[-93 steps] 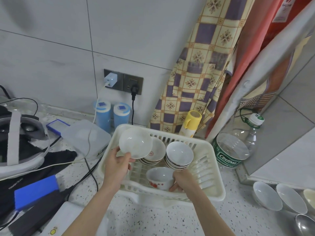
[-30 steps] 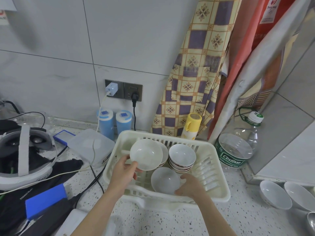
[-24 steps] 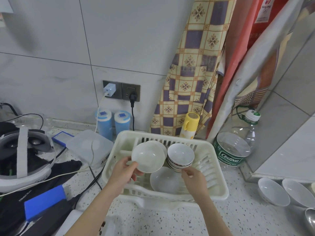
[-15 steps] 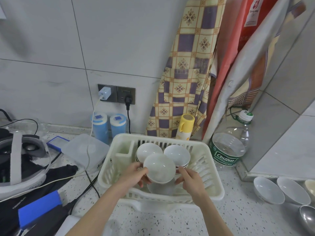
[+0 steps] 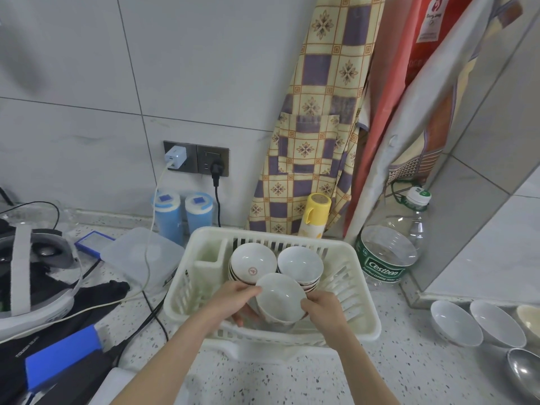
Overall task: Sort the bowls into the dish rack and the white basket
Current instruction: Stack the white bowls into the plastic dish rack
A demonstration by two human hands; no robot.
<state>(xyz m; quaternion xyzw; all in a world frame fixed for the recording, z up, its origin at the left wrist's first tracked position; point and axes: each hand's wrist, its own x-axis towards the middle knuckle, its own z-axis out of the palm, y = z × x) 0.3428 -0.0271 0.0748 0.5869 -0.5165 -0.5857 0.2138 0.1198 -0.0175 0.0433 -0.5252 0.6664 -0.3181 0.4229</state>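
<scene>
A white slatted basket (image 5: 361, 311) stands on the speckled counter. Two stacks of white bowls sit at its back: a left stack (image 5: 252, 263) with a red mark inside the top bowl, and a right stack (image 5: 300, 265). In front of them I hold a white bowl (image 5: 279, 296) low over the basket's front, above another bowl that is mostly hidden. My left hand (image 5: 233, 299) grips its left rim and my right hand (image 5: 321, 308) grips its right rim.
Two white bowls (image 5: 454, 323) (image 5: 496, 324) and a metal bowl (image 5: 526, 372) lie at the right. A large water bottle (image 5: 391, 249), a yellow flask (image 5: 314, 214) and two blue canisters (image 5: 182, 217) stand behind the basket. Cables, a headset (image 5: 26, 273) and a blue box (image 5: 62, 356) crowd the left.
My left hand brought the white bowl from the basket's left side to its front middle and lowered it. My right hand let go of the bowl lying in the basket and took this bowl's right rim.
</scene>
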